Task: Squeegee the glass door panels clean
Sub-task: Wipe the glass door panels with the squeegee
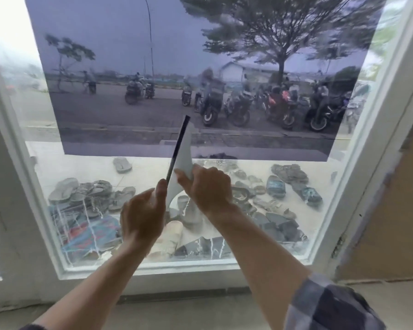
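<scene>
Frame (22,151) of the door, white, runs up the left edge and along the bottom of one large glass panel (105,55). White runs and streaks (86,215) trail down the lower left of the glass. Behind them, outside on pale tiles, lies a heap of sandals (86,191), more of them scattered across to the right.

Left hand (141,217): low centre, fingers curled round the bottom of the squeegee (183,148), thumb lying up along its dark edge. The squeegee stands near the middle of the panel, almost upright, top leaning a little right. It has a white body, with a dark rubber strip down its left side. Cannot tell if the strip touches the glass.

Right hand (206,189): just right of the left, its fingers (184,177) pinching the white body partway up. A checked sleeve (324,306) is pushed up that arm.

The upper glass shows as a darker, tinted rectangle. Through it: a road, a row of parked motorcycles (284,106), and a broad tree (281,44) above them.

Right of the frame: a hinge (339,244), then a brown wall (391,210). The grey floor (177,313) runs under the arms.
</scene>
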The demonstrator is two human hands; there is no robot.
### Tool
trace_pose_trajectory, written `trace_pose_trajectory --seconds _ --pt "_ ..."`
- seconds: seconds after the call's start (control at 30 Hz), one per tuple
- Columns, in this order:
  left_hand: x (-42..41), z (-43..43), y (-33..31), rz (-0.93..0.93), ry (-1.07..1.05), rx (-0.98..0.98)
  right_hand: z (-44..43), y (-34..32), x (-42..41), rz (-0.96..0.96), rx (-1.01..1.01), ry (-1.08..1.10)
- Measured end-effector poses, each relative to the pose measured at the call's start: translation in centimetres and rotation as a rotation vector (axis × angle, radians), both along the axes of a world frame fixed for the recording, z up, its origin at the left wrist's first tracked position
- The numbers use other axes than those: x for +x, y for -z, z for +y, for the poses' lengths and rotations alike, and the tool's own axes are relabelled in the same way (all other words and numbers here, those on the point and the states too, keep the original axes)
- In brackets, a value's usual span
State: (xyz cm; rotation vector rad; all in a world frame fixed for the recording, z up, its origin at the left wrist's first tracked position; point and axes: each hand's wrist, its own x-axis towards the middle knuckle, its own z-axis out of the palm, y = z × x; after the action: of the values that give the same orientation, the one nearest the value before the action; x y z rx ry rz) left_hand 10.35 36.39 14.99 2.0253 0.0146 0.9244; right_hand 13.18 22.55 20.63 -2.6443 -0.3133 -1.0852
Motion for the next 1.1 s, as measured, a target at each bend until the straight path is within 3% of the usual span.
trace_pose_trajectory --seconds 0.33,0.67,1.1 --pt "0.7 -3.9 3.1 0.057 0.071 0.056 -5.8 9.6 0.2 0.072 0.561 0.078" --pt "1.2 -4.8 9.0 0.18 0.11 0.034 -3.4 18.2 0.0 0.187 1.052 0.196" --pt "0.7 -4.2 14.0 0.279 0.144 0.085 -2.0 26.9 -3.0 0.553 1.231 0.506"
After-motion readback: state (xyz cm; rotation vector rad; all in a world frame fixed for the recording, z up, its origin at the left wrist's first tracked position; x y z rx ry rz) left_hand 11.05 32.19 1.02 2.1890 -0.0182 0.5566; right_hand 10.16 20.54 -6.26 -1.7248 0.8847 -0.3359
